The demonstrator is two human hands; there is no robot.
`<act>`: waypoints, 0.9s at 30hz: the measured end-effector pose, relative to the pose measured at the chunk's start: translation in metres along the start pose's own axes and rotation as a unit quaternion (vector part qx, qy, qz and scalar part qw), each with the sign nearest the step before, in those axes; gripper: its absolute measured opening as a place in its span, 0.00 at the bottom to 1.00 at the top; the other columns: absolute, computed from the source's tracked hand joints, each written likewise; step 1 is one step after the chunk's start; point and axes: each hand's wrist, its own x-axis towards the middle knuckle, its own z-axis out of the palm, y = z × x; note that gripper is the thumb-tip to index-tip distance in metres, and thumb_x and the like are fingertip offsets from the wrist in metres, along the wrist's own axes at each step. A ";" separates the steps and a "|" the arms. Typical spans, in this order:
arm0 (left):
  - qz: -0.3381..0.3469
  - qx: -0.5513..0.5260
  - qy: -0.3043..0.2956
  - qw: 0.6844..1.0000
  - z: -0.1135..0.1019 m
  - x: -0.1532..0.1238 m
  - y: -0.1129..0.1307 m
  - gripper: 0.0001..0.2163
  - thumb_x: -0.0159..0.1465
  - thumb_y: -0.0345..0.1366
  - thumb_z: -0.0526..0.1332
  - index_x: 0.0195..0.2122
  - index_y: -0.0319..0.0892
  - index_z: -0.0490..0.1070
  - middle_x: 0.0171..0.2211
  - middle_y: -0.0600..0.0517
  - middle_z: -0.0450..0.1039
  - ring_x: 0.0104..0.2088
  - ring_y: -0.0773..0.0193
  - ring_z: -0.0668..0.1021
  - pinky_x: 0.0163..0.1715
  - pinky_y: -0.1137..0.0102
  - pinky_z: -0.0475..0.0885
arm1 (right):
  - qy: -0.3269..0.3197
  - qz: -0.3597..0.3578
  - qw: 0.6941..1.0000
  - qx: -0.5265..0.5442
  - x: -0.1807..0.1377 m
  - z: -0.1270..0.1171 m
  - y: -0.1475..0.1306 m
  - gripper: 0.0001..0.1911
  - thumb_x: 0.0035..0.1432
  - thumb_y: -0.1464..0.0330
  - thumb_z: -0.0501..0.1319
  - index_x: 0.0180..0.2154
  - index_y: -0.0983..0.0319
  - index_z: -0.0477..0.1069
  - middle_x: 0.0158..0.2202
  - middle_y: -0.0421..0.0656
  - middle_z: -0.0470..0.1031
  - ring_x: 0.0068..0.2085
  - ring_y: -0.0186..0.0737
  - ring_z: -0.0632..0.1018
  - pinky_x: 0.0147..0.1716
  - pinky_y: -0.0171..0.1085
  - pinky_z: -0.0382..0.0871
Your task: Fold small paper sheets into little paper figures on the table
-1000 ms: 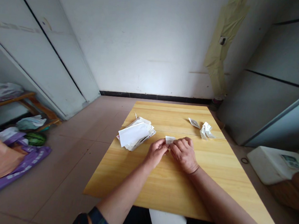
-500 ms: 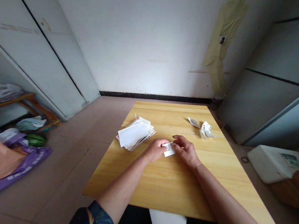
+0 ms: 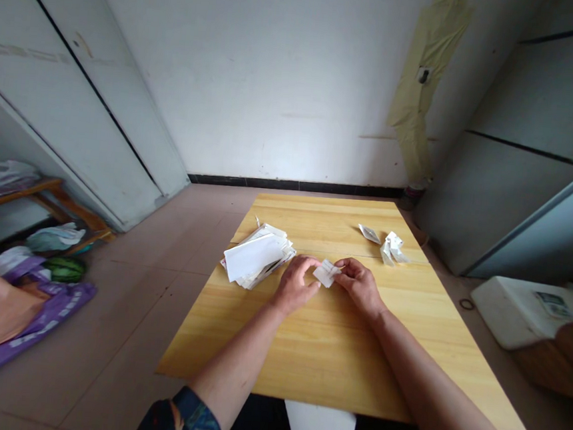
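Observation:
A small folded white paper is held just above the wooden table near its middle. My right hand pinches its right edge. My left hand is just left of it, fingers curled with the fingertips at the paper's left edge. A stack of white paper sheets lies on the table left of my left hand. Folded paper pieces and one flat small piece lie at the far right of the table.
White wardrobe doors stand at the left, grey cabinets at the right. On the floor lie a purple bag, a watermelon and a white box. A yellowish strip hangs on the wall.
The small paper has been turned and lifted slightly between both hands; the right hand has shifted from covering it to pinching its right edge, and the left fingers have loosened.

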 end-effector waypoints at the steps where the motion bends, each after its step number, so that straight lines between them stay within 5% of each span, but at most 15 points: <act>1: 0.033 0.035 -0.009 0.999 0.000 -0.002 0.002 0.17 0.50 0.27 0.63 0.42 0.44 0.68 0.45 0.49 0.70 0.48 0.57 0.71 0.49 0.62 0.67 | 0.018 0.011 1.000 0.017 0.001 -0.001 0.000 0.15 0.42 0.64 0.65 0.34 0.61 0.66 0.19 0.33 0.67 0.20 0.29 0.64 0.20 0.31 0.55; 5: 0.088 0.146 -0.031 0.985 0.005 -0.003 0.009 0.16 0.50 0.31 0.67 0.41 0.44 0.68 0.46 0.48 0.69 0.48 0.54 0.70 0.49 0.58 0.66 | 0.044 0.036 0.996 0.070 0.001 -0.004 -0.002 0.18 0.40 0.63 0.67 0.34 0.61 0.65 0.20 0.35 0.70 0.20 0.32 0.68 0.21 0.32 0.59; 9: 0.109 0.190 0.001 0.976 0.013 0.000 0.013 0.09 0.57 0.29 0.61 0.39 0.43 0.69 0.42 0.48 0.71 0.44 0.57 0.71 0.45 0.61 0.67 | 0.012 0.043 0.995 0.090 -0.002 0.000 -0.003 0.20 0.40 0.62 0.68 0.34 0.61 0.65 0.20 0.35 0.71 0.20 0.32 0.69 0.22 0.33 0.62; 13: 0.111 0.195 0.011 0.975 0.015 0.000 0.006 0.05 0.60 0.26 0.57 0.32 0.42 0.71 0.36 0.49 0.73 0.39 0.60 0.72 0.41 0.65 0.68 | -0.031 0.045 0.999 0.000 -0.001 -0.003 -0.004 0.20 0.43 0.58 0.66 0.36 0.61 0.66 0.20 0.36 0.70 0.19 0.32 0.68 0.20 0.33 0.60; 17: 0.050 0.147 -0.011 0.988 0.017 -0.001 -0.005 0.07 0.58 0.24 0.59 0.28 0.42 0.72 0.31 0.52 0.74 0.35 0.64 0.74 0.37 0.70 0.69 | 0.023 -0.065 0.978 -0.198 0.003 -0.014 -0.002 0.13 0.48 0.62 0.61 0.35 0.62 0.71 0.22 0.37 0.70 0.23 0.33 0.68 0.23 0.33 0.61; 20: 0.005 0.131 -0.027 0.991 0.018 0.001 -0.008 0.05 0.57 0.25 0.61 0.28 0.42 0.74 0.29 0.53 0.74 0.34 0.65 0.74 0.35 0.72 0.68 | 0.036 -0.156 0.957 -0.240 0.003 -0.019 -0.002 0.09 0.49 0.68 0.58 0.34 0.62 0.72 0.29 0.41 0.73 0.28 0.34 0.71 0.27 0.33 0.64; 24: -0.013 0.161 -0.048 0.986 0.019 0.002 -0.003 0.06 0.56 0.26 0.61 0.27 0.43 0.75 0.28 0.53 0.73 0.34 0.65 0.74 0.34 0.72 0.68 | -0.053 -0.215 0.932 -0.286 -0.004 -0.015 -0.005 0.10 0.49 0.74 0.55 0.35 0.61 0.71 0.30 0.40 0.71 0.27 0.32 0.70 0.26 0.31 0.64; 27: 0.003 0.178 -0.058 0.982 0.018 0.001 0.000 0.07 0.56 0.25 0.60 0.27 0.43 0.75 0.29 0.52 0.73 0.35 0.64 0.73 0.36 0.71 0.68 | -0.108 -0.233 0.881 -0.397 -0.009 -0.011 -0.007 0.12 0.50 0.77 0.54 0.35 0.61 0.71 0.34 0.42 0.72 0.31 0.34 0.72 0.31 0.31 0.65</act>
